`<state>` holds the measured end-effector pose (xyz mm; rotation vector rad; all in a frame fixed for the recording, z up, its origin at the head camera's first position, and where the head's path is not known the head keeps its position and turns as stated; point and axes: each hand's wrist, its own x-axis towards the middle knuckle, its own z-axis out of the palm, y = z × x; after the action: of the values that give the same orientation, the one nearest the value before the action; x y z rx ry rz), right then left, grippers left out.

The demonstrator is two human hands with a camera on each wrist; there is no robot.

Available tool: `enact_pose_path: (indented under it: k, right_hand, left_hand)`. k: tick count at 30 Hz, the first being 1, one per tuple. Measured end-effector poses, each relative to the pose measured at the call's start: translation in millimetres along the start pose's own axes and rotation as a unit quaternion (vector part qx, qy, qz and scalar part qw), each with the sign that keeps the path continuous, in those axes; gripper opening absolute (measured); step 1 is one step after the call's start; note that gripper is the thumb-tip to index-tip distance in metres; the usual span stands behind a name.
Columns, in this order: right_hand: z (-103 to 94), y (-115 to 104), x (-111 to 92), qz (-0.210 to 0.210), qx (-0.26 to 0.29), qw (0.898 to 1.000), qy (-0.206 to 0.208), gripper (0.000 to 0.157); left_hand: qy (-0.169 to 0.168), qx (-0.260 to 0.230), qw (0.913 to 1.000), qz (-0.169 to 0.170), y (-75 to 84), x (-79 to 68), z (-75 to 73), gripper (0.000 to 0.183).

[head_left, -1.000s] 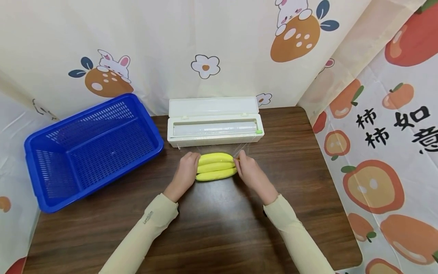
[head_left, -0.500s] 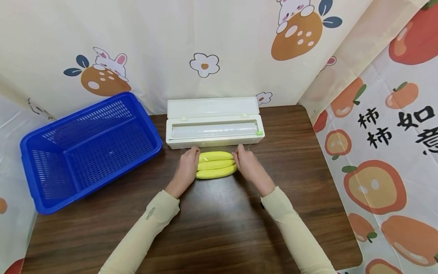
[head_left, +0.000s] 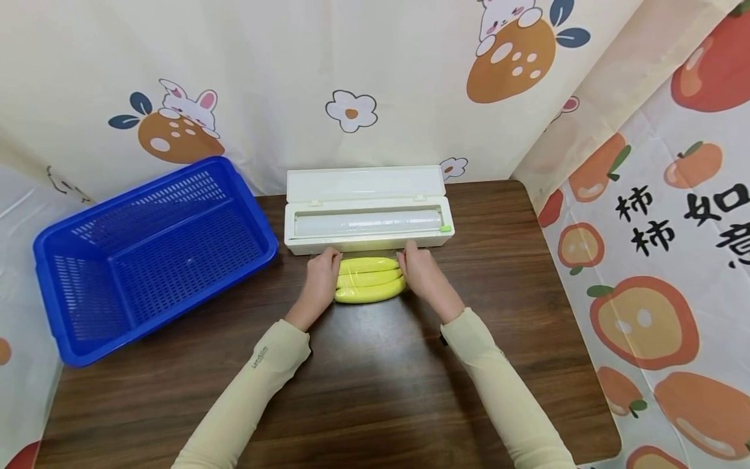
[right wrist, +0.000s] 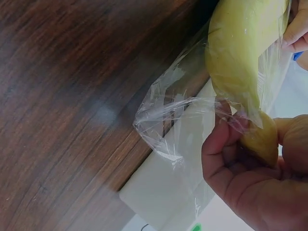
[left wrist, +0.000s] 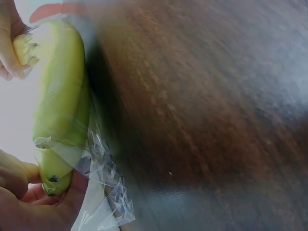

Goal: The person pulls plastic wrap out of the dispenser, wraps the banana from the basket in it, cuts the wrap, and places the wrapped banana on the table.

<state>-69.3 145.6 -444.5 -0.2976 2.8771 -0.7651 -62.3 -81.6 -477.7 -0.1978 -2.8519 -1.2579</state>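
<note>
A bunch of yellow bananas (head_left: 368,280) is held by its two ends just in front of a long white box. My left hand (head_left: 319,277) grips the greenish tips, fingers and thumb on either side of them in the left wrist view. At the stem end, my right hand (head_left: 423,277) holds the bunch with curled fingers. Clear plastic wrap (right wrist: 168,115) clings over the bananas, and its loose crumpled edge sticks out past the right fingers. More of this wrap bunches beside the left fingers in the left wrist view. Whether the bananas touch the table cannot be told.
The white cling film box (head_left: 369,245) stands lid up against the curtain, a film roll (head_left: 369,223) inside and a green slider (head_left: 445,228) at its right end. To the left is a blue plastic basket (head_left: 181,260). Dark wooden table (head_left: 375,404) lies in front.
Both hands and the bananas have shifted slightly away from the body, closer to the box. The bunch has turned a little, and film now shows shiny across its front.
</note>
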Motion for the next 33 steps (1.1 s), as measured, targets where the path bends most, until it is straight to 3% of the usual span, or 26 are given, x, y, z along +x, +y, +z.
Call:
enact_pose_path:
  k: [9, 14, 22, 33]
  right_hand:
    - [0.7, 0.5, 4.8, 0.025, 0.001, 1.000, -0.010, 0.021]
    - [4.7, 4.3, -0.5, 0.019, 0.023, 1.000, 0.010, 0.021]
    - [8.7, 9.3, -7.1, -0.022, 0.034, 0.996, 0.078, 0.022]
    - [-0.6, 8.9, -19.3, -0.040, 0.016, 0.992, 0.116, 0.026]
  left_hand:
    - [0.006, -0.028, 0.9987, -0.043, 1.5, 2.5, -0.3, 0.019]
    - [0.038, -0.047, 0.9979, -0.023, -1.9, -5.0, -0.8, 0.020]
    - [0.098, -0.048, 0.9939, 0.013, -9.5, -10.7, -7.1, 0.020]
    - [0.114, 0.008, 0.9923, 0.048, -2.0, -21.9, -18.9, 0.015]
